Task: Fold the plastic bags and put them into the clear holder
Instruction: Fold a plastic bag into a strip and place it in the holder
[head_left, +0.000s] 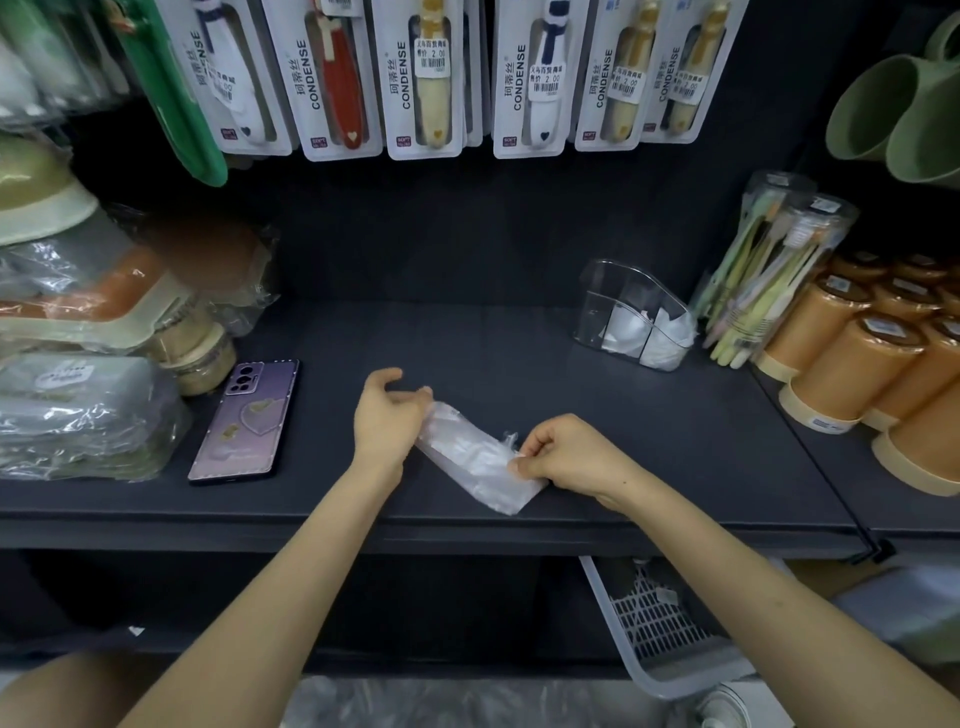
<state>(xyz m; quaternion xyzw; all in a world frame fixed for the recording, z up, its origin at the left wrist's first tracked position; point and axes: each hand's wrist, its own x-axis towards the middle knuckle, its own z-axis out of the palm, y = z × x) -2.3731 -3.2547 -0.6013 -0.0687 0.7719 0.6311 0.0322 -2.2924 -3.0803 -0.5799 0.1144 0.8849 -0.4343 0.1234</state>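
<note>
Curled left hand (387, 423), right hand (563, 457) on bag (470, 457)

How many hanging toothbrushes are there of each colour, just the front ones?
White brushes: 2
Red brushes: 1
Cream brushes: 3
Total: 6
</note>
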